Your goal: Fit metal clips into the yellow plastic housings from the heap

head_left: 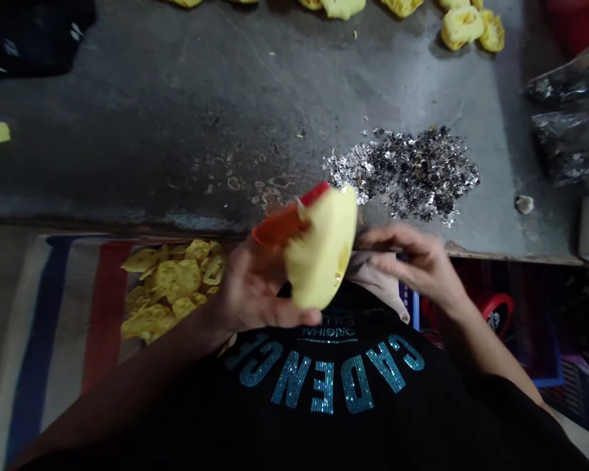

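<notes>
1. Work in hand: a left hand grips a domed yellow foam piece at the centre of the frame, just above a black T-shirt with sequinned lettering. An orange-red plastic piece sits against the foam at its 10 o'clock edge.
2. Fingers: the left fingers curl under the foam, pressed together, with the thumb out of sight. The right hand hovers at 3 o'clock, its fingers curved and close together. Whether they pinch anything is impossible to tell.
3. Handling: the foam looks light, soft and easily dented, so it would likely be best cradled by its broad back rather than squeezed at the rim.
4. Around: loose silver and black sequins lie on a grey concrete worktop at 1 o'clock. Yellow foam pieces rest on a striped mat at 9 o'clock.
</notes>
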Demonstrator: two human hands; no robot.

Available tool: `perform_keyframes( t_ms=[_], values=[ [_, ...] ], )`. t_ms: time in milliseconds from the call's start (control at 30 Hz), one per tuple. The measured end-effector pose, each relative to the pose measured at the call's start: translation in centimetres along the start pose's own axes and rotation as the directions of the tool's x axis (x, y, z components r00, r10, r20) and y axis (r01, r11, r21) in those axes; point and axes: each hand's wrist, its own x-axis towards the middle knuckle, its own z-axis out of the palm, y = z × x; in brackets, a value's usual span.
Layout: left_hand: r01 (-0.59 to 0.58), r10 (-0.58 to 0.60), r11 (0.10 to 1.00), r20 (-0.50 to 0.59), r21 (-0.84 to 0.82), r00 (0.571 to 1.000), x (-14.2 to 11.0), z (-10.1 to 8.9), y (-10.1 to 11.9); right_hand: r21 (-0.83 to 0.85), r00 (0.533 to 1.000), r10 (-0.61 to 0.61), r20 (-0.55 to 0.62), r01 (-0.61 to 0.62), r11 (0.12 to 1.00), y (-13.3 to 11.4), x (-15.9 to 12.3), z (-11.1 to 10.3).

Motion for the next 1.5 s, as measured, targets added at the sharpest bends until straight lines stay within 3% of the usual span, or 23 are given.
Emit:
perform_keyframes(
  t_ms=[33,100,133,200,300,400,533,633,800,1233,1500],
  values=[
    [-0.017,0.014,0.997,-0.036,-0.073,0.999,0.1,0.0,-0.2,-0.281,0.987,-0.078,-0.138,0.037,0.959,0.5,0.6,-1.3],
    [-0.032,0.016,0.973,-0.072,-0.229,0.997,0.7,0.0,-0.5,-0.655,0.944,-0.21,-0.254,-0.008,0.756,1.8,1.8,-3.2],
    [-0.012,-0.008,0.955,-0.067,-0.297,0.998,1.0,0.0,-0.7,-0.747,0.936,-0.245,-0.253,-0.028,0.664,2.5,2.4,-3.8],
    [0.034,-0.057,0.923,-0.048,-0.384,0.997,1.5,0.2,-0.9,-0.824,0.941,-0.262,-0.215,-0.03,0.566,3.8,3.1,-4.1],
    [0.073,-0.125,0.883,-0.084,-0.463,0.989,1.7,0.9,-1.0,-0.847,0.954,-0.246,-0.17,-0.013,0.532,4.3,3.6,-3.6],
    [0.102,-0.167,0.851,-0.081,-0.515,0.983,1.9,1.7,-1.0,-0.828,0.955,-0.249,-0.161,0.006,0.56,2.7,3.5,-3.2],
    [0.294,-0.24,0.773,0.17,-0.562,0.956,2.2,2.3,-1.5,-0.585,0.957,-0.282,-0.068,0.191,0.789,-1.3,2.9,-2.9],
    [0.366,-0.261,0.731,0.26,-0.576,0.93,2.2,2.5,-1.9,-0.441,0.942,-0.336,0.013,0.308,0.843,-3.5,2.2,-2.5],
    [0.398,-0.268,0.7,0.298,-0.594,0.916,1.6,3.4,-2.3,-0.437,0.912,-0.397,0.107,0.402,0.805,-4.1,1.5,-2.1],
    [0.439,-0.289,0.678,0.336,-0.59,0.896,0.5,5.0,-2.2,-0.498,0.856,-0.488,0.173,0.503,0.706,-3.5,-0.2,-2.3],
    [0.409,-0.273,0.71,0.31,-0.574,0.91,0.6,5.8,-2.0,-0.666,0.83,-0.485,0.276,0.528,0.526,-5.2,-0.8,-2.3]
  ],
)
